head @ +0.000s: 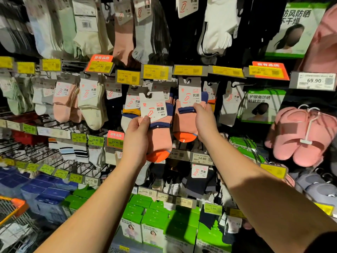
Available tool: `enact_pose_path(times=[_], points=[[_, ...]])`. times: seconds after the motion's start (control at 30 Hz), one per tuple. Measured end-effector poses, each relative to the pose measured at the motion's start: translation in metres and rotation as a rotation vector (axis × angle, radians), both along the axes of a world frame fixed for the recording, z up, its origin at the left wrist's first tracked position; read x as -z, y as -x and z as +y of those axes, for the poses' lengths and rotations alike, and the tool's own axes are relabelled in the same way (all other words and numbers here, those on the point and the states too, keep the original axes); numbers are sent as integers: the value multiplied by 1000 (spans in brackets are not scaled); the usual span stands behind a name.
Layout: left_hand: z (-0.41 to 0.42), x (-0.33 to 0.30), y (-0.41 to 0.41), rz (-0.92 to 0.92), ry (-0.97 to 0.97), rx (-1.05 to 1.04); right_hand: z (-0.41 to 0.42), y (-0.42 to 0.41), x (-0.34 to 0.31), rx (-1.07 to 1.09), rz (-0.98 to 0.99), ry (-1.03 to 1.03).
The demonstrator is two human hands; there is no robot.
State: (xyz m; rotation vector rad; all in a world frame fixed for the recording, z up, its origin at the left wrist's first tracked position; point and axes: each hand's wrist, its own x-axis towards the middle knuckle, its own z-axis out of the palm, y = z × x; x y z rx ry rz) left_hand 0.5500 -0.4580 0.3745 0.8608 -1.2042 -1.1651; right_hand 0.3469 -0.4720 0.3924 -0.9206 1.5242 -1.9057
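Observation:
My left hand [137, 136] grips a pair of pink socks [160, 141] with navy stripes and an orange toe, thumb on its white card label [154, 106]. That pair is off the hook, held in front of the rack. My right hand [205, 123] grips a second, matching pink pair [184, 125] at its navy band; this pair hangs from a hook [188, 82] by its white card. The two pairs are side by side, almost touching.
Sock racks fill the wall, with yellow price tags [156, 71] on the hook ends. Pink slippers [299, 137] hang at the right. Green boxes [156, 221] and blue packs [47, 194] are stacked below. An orange-rimmed wire cart [12, 207] stands at the lower left.

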Motion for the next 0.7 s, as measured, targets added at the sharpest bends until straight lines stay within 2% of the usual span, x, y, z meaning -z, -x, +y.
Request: enact_pose_path(times=[0.1, 0.2, 0.4, 0.47, 0.7], points=[[-2, 2, -1, 1, 2, -5, -4, 2, 4, 1, -33, 5], [-3, 3, -1, -11, -3, -8, -14, 7, 5, 46, 45, -75], [1, 0, 2, -29, -16, 12, -27, 15, -13, 126, 427, -444], [0, -1, 3, -36, -21, 16, -28, 17, -17, 100, 509, -509], [-2, 0, 8, -24, -19, 40, -31, 32, -16, 8, 582, -516]])
